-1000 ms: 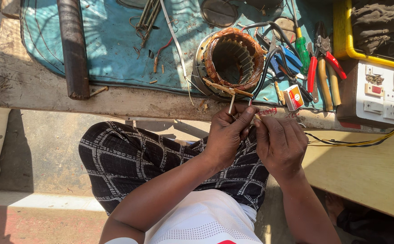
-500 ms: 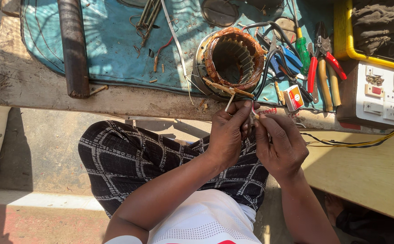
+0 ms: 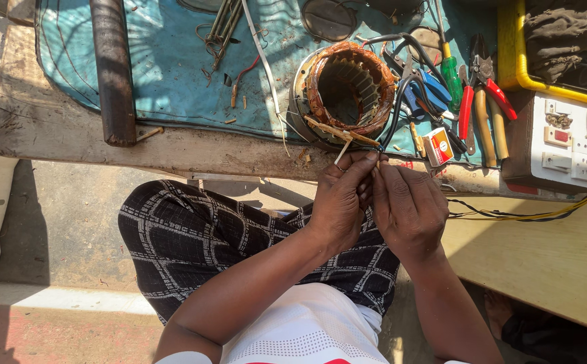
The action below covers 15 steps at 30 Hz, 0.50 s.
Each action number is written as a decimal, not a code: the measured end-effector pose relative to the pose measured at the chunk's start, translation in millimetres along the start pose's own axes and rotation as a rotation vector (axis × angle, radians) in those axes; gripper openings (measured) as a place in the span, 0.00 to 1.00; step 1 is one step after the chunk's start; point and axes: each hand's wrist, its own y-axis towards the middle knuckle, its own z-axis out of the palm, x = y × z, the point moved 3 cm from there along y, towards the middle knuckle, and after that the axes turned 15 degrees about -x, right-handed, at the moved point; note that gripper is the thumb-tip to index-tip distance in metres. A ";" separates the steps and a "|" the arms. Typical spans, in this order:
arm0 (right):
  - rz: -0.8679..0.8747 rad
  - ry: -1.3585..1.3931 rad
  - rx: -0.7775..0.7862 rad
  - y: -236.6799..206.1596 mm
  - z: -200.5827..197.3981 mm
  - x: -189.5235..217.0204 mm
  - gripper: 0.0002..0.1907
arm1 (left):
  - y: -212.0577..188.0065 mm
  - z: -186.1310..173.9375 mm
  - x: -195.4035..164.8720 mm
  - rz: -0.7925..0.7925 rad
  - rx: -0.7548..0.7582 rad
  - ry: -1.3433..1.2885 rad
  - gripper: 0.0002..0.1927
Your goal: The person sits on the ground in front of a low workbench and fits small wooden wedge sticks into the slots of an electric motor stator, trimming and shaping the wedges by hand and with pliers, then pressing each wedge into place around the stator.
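Two hands meet just below the copper-wound stator [image 3: 350,91], which sits on a blue cloth [image 3: 172,61] at the edge of the wooden surface [image 3: 71,138]. Left hand [image 3: 342,199] has its grip pinched on a thin pale wire lead [image 3: 342,152] coming off the stator; right hand [image 3: 409,205] presses fingertips against the same lead. Pliers [image 3: 482,81] lie right of the stator.
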 end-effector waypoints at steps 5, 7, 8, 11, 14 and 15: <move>0.232 0.210 -0.050 -4.4 -16.0 -6.3 0.16 | -1.4 0.1 -2.3 -0.041 0.002 -0.014 0.09; 0.338 0.320 -0.056 -11.3 -21.5 -9.3 0.14 | -1.6 0.0 -2.7 -0.032 0.013 -0.001 0.10; 0.337 0.289 -0.062 -14.8 -21.0 -10.1 0.12 | -1.5 -0.1 -2.9 -0.030 0.018 0.009 0.10; 0.327 0.206 -0.092 -24.2 -19.8 -11.9 0.07 | -1.7 -0.2 -3.2 -0.022 0.044 0.002 0.11; 0.302 0.191 -0.111 -26.0 -18.5 -14.2 0.07 | -1.6 -0.6 -4.3 0.005 0.016 0.048 0.11; 0.299 0.193 -0.112 -25.4 -17.6 -14.7 0.07 | -2.0 -0.5 -4.9 0.004 0.021 0.052 0.11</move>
